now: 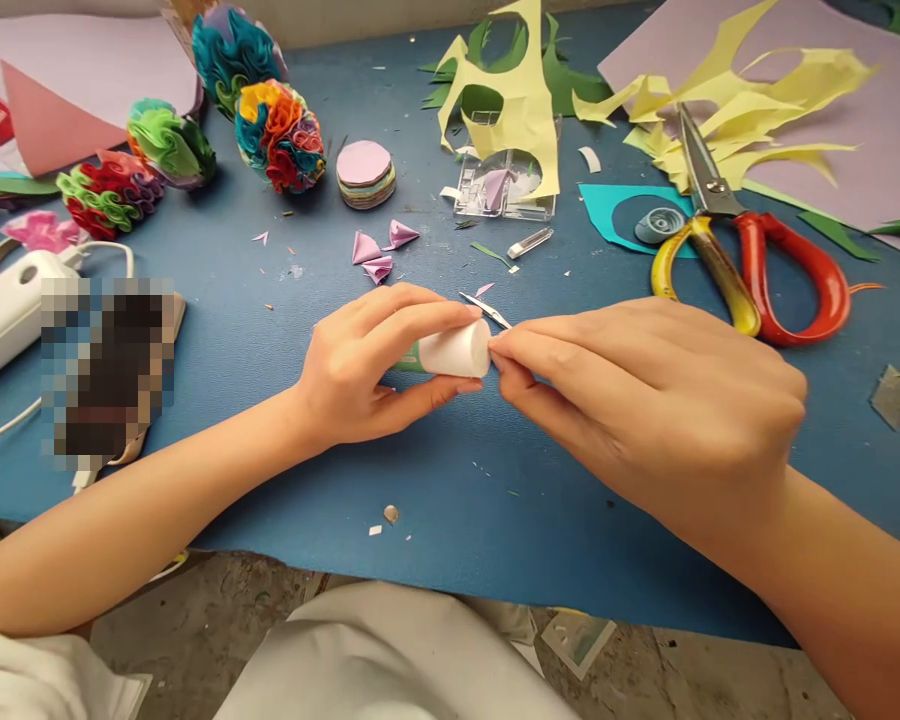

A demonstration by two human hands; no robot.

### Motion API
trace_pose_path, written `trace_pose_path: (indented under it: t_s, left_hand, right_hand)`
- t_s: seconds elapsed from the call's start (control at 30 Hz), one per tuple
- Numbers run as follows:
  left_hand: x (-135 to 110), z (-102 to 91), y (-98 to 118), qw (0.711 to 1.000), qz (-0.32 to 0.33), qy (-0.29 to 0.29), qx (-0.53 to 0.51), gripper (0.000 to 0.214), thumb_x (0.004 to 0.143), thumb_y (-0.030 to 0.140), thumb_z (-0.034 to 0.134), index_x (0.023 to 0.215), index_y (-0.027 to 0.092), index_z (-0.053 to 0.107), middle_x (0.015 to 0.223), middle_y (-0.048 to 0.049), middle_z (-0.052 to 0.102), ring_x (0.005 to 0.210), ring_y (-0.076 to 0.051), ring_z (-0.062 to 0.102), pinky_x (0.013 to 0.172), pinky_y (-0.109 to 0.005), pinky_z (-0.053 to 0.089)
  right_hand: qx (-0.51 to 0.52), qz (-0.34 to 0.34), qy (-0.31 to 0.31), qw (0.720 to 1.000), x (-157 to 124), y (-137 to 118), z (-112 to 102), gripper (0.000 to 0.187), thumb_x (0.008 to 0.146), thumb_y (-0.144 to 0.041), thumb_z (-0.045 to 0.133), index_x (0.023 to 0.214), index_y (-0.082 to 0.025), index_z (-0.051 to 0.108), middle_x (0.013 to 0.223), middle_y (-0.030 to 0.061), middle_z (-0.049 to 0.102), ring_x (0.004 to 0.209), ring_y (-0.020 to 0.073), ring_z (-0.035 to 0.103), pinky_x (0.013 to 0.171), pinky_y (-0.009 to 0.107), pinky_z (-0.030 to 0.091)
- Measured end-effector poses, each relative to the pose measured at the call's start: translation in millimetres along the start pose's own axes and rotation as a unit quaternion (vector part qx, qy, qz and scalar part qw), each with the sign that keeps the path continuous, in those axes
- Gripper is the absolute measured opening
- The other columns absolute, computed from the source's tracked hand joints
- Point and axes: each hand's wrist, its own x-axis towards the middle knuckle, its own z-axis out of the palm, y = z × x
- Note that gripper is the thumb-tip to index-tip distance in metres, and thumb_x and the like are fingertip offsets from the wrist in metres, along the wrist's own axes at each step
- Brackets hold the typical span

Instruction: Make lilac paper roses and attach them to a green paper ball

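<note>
My left hand (375,365) is closed around a white tube (454,350) with a green label, which looks like a glue stick. The tube lies on its side above the table, its white end facing right. Fingertips of my right hand (645,400) are pinched together at that end; whatever is between them is hidden. Behind these fingers shows a thin pointed metal blade (487,310), its other end out of sight. Folded purple paper pieces (379,250) lie just beyond my left hand. A stack of round paper discs (365,175) sits farther back.
Large scissors (720,210) with red and yellow handles rest at right, by yellow paper scraps (802,80). Ruffled paper balls (279,135) stand back left. A phone (112,370) and a white power strip (22,310) with cables lie left. The blue table's (450,540) front edge is near.
</note>
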Motion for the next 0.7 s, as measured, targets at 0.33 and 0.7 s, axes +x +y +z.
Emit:
trace_pose_path:
  t_s: [0.33,0.7]
  left_hand:
    - [1.5,0.2,-1.3,0.998,0.03,0.022,-0.049,0.034,0.083,0.036,0.065,0.11,0.019,0.055,0.097,-0.0034,0.067,0.086,-0.013,0.063,0.077,-0.026,0.052]
    - [1.8,0.6,-0.7,0.999,0.026,0.023,-0.032,0.032,0.085,0.039,0.06,0.112,0.023,0.052,0.095,-0.0022,0.067,0.085,-0.013,0.064,0.074,-0.026,0.052]
  right_hand:
    - [-0.073,-0.031,0.052,0.995,4.6,-0.3,9.1,0.013,0.085,-0.02,0.058,0.073,-0.02,0.062,0.066,-0.0011,0.065,0.058,0.0122,0.058,0.057,0.027,0.042]
    - [-0.052,-0.032,0.067,0.996,5.1,0.7,8.7,0.01,0.083,-0.019,0.061,0.073,-0.019,0.058,0.063,-0.0009,0.064,0.055,0.0121,0.056,0.055,0.027,0.043]
